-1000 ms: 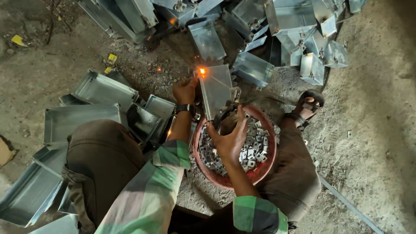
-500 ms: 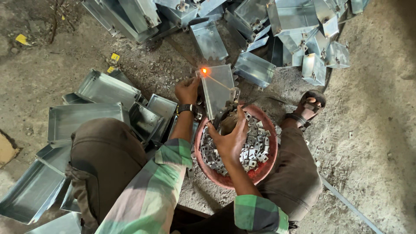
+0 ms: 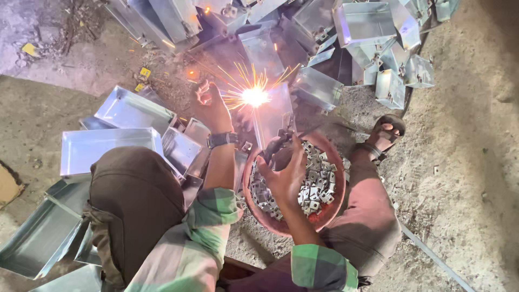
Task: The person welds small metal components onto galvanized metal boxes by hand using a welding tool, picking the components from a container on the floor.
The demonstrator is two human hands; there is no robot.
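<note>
A shiny sheet-metal tray stands tilted on edge above a red bowl filled with several small metal brackets. My right hand grips the tray's lower edge, beside a dark clamp-like piece, over the bowl. My left hand, with a wristwatch, is curled around a thin welding tool just left of the tray's upper corner. Bright white sparks burst from that corner. The tool's tip is lost in the glare.
Flat metal trays are stacked to the left, and a heap of folded metal boxes lies at the back. A sandalled foot rests right of the bowl. A thin metal strip lies on the dirt floor.
The small orange glow at the tray's upper corner has flared into a wide burst of white sparks. Both hands stay in nearly the same place.
</note>
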